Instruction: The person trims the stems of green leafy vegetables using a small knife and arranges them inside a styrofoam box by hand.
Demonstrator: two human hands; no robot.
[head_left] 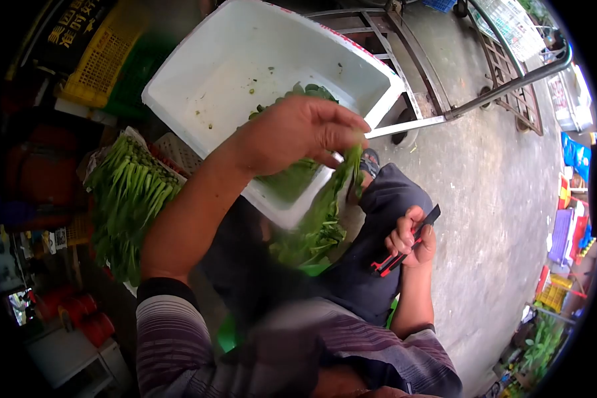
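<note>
My left hand is closed on a leafy green vegetable at the near corner of a white foam box. Its leaves hang down between my knees, where they blur into more greens. Inside the box lie other green leaves, partly covered by my hand and forearm. Over my right thigh, my right hand grips a black and red utility knife, its dark blade end pointing up and right, apart from the vegetable.
Bundled long-stemmed greens are stacked left of my left forearm. A metal cart frame stands behind the box, its handle reaching right. A yellow crate is at upper left. Concrete floor stretches along my right side.
</note>
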